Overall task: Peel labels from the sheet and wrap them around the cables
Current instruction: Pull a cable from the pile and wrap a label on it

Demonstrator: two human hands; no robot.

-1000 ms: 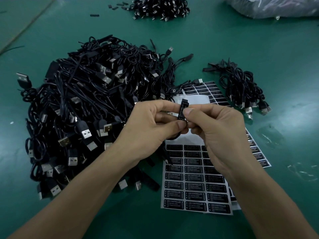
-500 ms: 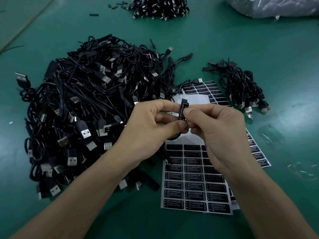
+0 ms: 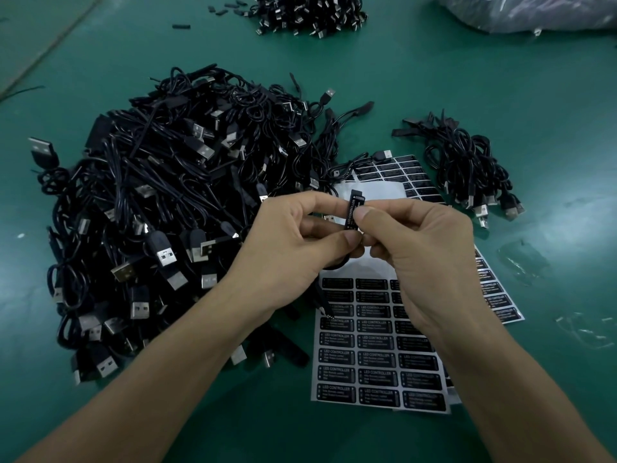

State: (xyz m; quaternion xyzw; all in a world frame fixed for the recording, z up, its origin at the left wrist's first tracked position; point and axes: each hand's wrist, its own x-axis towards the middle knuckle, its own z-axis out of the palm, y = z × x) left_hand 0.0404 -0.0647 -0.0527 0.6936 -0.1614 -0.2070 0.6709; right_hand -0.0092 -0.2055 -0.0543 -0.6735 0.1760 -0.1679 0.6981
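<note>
1. Across the green table, cables lie in three heaps: the big tangle at left, a small bundle at right and a far heap. There are far too many to count singly. They look light and limp, and likely to snag on one another.
2. Down front, the label sheets: at least two, overlapped. The near one shows three columns, and its upper rows are peeled bare.
3. Above the sheets, two hands: the left hand and right hand both pinch the label between thumb and fingertips. The cable part it wraps is mostly hidden.
4. One label stands upright between those fingertips. I judge it thin, floppy and sticky, so it is best held by its edges and smoothed down firmly.
</note>
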